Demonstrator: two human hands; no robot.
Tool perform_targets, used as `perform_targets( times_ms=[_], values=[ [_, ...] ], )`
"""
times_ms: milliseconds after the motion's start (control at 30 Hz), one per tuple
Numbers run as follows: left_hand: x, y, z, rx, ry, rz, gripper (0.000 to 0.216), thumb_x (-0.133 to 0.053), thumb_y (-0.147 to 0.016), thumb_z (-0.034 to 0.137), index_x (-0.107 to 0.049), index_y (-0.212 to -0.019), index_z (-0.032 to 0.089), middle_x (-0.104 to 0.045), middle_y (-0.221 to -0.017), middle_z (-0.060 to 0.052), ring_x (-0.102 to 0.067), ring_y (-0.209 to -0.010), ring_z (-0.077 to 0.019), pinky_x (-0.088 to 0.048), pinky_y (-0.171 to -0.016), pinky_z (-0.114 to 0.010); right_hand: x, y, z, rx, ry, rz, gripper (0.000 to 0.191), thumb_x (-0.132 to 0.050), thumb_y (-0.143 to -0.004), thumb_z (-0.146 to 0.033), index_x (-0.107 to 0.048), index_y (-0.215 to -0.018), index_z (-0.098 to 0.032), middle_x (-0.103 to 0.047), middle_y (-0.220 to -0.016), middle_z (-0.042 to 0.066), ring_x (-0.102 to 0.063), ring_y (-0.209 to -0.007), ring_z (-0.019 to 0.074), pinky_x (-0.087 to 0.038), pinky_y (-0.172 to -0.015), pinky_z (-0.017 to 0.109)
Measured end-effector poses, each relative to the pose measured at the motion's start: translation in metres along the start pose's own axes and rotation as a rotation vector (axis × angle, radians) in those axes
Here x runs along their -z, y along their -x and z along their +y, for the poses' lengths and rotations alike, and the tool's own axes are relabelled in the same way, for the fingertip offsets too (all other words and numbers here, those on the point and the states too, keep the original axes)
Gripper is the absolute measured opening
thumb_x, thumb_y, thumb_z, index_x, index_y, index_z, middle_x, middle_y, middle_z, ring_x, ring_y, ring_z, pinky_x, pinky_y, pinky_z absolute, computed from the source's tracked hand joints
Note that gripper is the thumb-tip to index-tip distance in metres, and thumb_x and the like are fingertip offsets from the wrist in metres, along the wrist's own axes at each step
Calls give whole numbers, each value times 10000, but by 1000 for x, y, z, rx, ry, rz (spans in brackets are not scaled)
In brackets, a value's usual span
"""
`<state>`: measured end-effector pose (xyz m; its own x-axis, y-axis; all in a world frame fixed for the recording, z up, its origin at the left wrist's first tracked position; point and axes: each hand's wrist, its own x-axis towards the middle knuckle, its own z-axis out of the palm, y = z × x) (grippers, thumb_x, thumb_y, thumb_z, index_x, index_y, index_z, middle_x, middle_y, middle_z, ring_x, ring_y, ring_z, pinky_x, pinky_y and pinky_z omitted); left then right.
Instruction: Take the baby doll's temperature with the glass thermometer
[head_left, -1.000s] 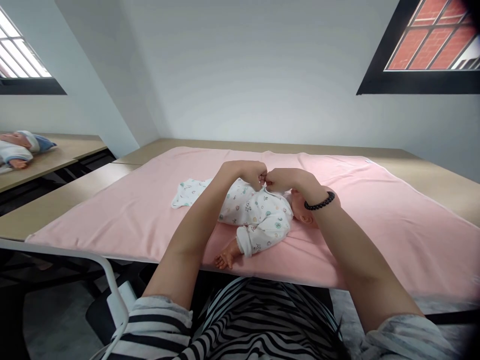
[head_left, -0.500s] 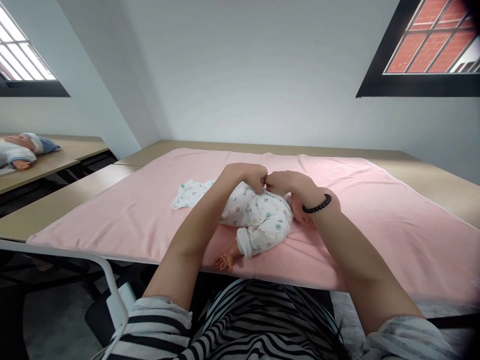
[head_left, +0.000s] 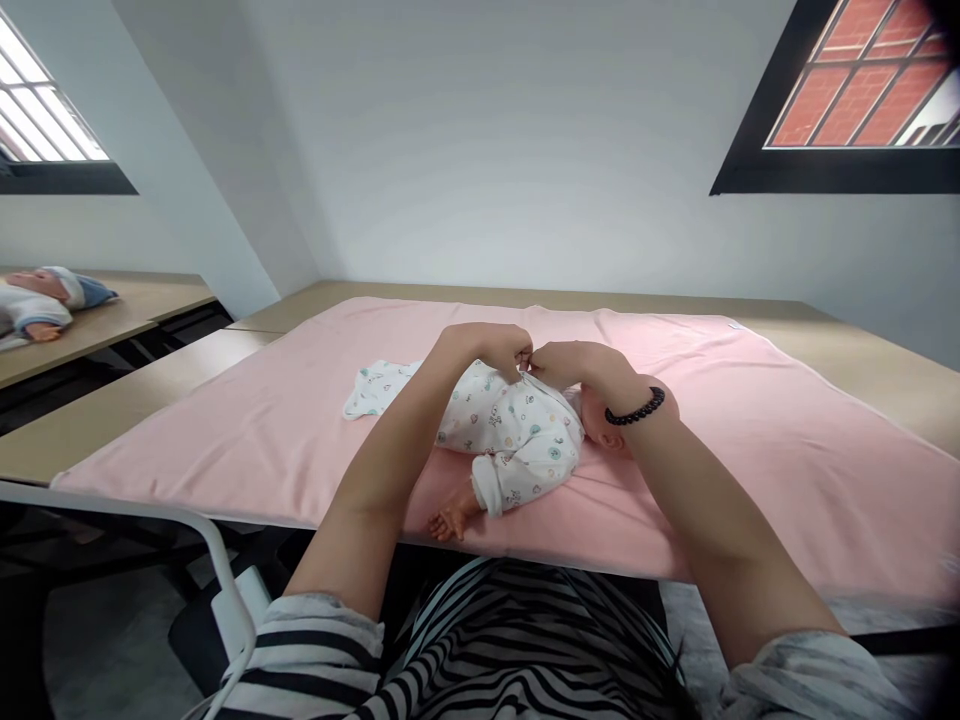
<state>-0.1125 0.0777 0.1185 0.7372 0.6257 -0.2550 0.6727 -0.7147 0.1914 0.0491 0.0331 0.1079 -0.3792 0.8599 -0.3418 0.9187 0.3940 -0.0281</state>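
A baby doll [head_left: 466,500] lies on its back on a pink blanket [head_left: 300,400], its head to the right, partly behind my right wrist. It wears a white printed romper [head_left: 487,420]. Over the doll's chest, my left hand [head_left: 508,350] is closed, pinching the romper's front edge. My right hand [head_left: 559,362] pinches the same cloth edge right beside it, and the fingertips of both hands meet. The cloth is lifted slightly between them. Whatever small fastening lies there is hidden by my fingers. The romper's leg end lies flat at the left.
The blanket covers most of a wooden table [head_left: 847,345] against a white wall. Another doll [head_left: 45,300] in white with a blue cap lies on a separate table at the far left. A white curved metal rail [head_left: 214,540] stands at the near left edge.
My left hand has shifted slightly left and up, and its fingers look a little more parted from the right ones. The romper's front edge shows more. The doll stays put.
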Motion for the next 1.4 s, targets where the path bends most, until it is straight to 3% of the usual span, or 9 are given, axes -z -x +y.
perform_targets(
  times_ms=[233, 500, 633, 733, 867, 1067, 1167, 1267, 1400],
  values=[
    [2, 4, -2, -55, 61, 13, 145, -662, -636, 237, -536, -705, 214, -506, -684, 11, -407, -575, -140, -265, -566, -309, 0, -2, 1, 14, -69, -11, 152, -571, -890, -258, -535, -755, -198, -528, -746, 15, -440, -602, 132, -344, -574, 299],
    [4, 8, -2, -112, 97, 25, 168, -648, -658, 224, -483, -634, 208, -442, -631, 24, -348, -551, -122, -237, -552, -304, -2, -8, 4, 1, -64, -16, 193, -539, -849, -214, -422, -696, -205, -361, -663, -16, -343, -561, 125, -290, -571, 304],
    [12, 23, 3, -142, 90, 68, 95, -664, -691, 275, -643, -750, 203, -537, -714, -1, -451, -626, -135, -297, -579, -287, -1, -6, 4, 0, -37, -4, 188, -534, -868, -230, -465, -696, -200, -405, -664, -3, -394, -570, 136, -297, -575, 306],
    [18, 32, 2, -62, 80, 34, 264, -697, -700, 361, -716, -920, 215, -637, -852, -28, -547, -738, -160, -342, -631, -269, 3, 0, 1, -7, -25, 4, 158, -503, -906, -233, -527, -754, -196, -491, -711, 20, -464, -607, 154, -327, -579, 304],
    [19, 35, -6, 169, 70, -70, 385, -742, -663, 399, -711, -1016, 247, -688, -1009, -38, -584, -815, -183, -362, -664, -266, 6, 6, -1, 20, -15, 39, 143, -480, -948, -268, -602, -951, -194, -608, -865, 61, -540, -683, 179, -363, -585, 299],
    [17, 31, -14, 194, 99, -145, 277, -765, -630, 337, -659, -868, 243, -612, -828, -1, -505, -691, -162, -327, -639, -282, 0, -4, 4, 179, -24, 113, 319, -552, -941, -377, -564, -1220, -224, -638, -1019, 61, -572, -779, 180, -386, -620, 290],
    [18, 33, -14, 190, 125, -150, 266, -771, -620, 329, -643, -835, 240, -599, -796, 6, -498, -681, -161, -321, -644, -282, -3, -10, 2, 252, -39, 138, 273, -556, -938, -349, -565, -1177, -217, -636, -1002, 55, -558, -772, 168, -370, -620, 285],
    [19, 35, -12, 228, 107, -169, 303, -767, -613, 333, -658, -882, 247, -645, -877, -10, -544, -733, -178, -338, -656, -286, -5, -14, -1, 332, -39, 147, 57, -536, -930, -244, -562, -952, -199, -601, -855, 30, -491, -685, 138, -323, -611, 283],
    [18, 34, -10, 294, 52, -179, 378, -760, -598, 350, -661, -949, 252, -688, -1009, -31, -588, -799, -201, -365, -659, -288, -7, -19, -5, 408, -43, 190, 149, -464, -958, -193, -481, -811, -191, -541, -754, 8, -416, -637, 116, -291, -621, 285]
  ],
)
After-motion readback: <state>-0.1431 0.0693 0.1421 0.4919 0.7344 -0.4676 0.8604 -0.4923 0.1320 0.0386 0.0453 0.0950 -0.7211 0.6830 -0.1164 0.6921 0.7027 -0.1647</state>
